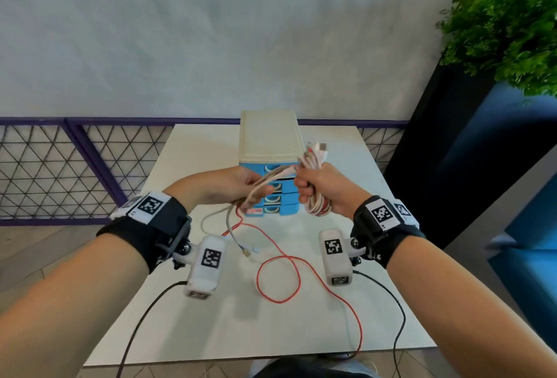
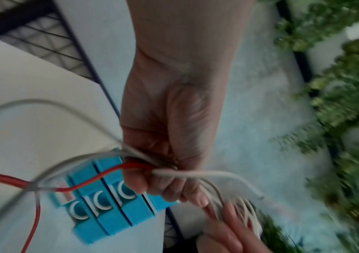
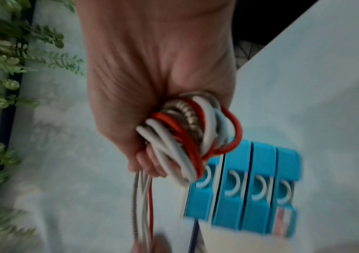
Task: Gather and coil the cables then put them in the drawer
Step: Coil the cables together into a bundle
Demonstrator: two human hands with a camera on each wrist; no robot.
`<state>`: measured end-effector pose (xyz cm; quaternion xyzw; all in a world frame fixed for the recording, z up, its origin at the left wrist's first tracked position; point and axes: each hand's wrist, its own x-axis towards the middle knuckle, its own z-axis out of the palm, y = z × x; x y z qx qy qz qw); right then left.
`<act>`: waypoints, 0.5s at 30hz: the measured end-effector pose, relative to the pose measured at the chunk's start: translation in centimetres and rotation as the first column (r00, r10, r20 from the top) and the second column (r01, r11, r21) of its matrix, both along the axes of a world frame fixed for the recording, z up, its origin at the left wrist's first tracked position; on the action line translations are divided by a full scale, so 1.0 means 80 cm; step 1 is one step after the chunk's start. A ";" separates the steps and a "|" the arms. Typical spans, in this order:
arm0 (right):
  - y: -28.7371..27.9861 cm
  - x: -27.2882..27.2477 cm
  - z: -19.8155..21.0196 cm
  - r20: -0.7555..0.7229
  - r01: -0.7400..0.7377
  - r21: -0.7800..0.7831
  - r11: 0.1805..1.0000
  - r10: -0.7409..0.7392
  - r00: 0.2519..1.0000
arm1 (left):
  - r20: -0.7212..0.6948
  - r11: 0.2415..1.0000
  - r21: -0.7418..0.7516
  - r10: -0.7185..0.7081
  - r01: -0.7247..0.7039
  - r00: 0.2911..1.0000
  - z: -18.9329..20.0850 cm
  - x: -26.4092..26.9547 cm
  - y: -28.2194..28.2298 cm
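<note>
My right hand (image 1: 313,186) grips a coil of white, red and braided cables (image 3: 187,137) in its fist; connector ends (image 1: 318,148) stick out above it. The loose strands run left into my left hand (image 1: 241,185), which pinches them (image 2: 159,168). From there a red cable (image 1: 278,272) and white cable ends (image 1: 238,242) hang down onto the white table (image 1: 187,326) and loop toward its front edge. Behind both hands stands a small blue drawer unit (image 1: 271,191) with a cream top (image 1: 269,136); all its drawers (image 3: 250,191) look closed.
The table is narrow, with a purple mesh railing (image 1: 60,166) at left and behind. A green plant (image 1: 506,31) on a dark planter stands at right. Black camera leads (image 1: 141,326) trail from my wrists over the front edge.
</note>
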<state>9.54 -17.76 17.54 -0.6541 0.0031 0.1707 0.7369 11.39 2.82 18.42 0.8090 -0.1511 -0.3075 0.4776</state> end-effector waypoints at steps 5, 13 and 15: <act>-0.020 0.009 0.002 0.082 0.098 -0.130 0.987 -0.088 0.993 | -0.120 0.996 -0.071 0.037 -0.046 0.992 -0.012 -0.001 0.012; -0.028 0.016 -0.008 0.118 0.190 -0.156 0.969 -0.173 0.978 | -0.314 0.873 -0.391 0.170 -0.290 0.934 -0.038 0.005 0.018; -0.027 0.015 -0.013 0.112 0.188 -0.140 0.972 -0.173 0.979 | -0.399 0.783 -0.462 0.236 -0.417 0.886 -0.038 0.004 0.014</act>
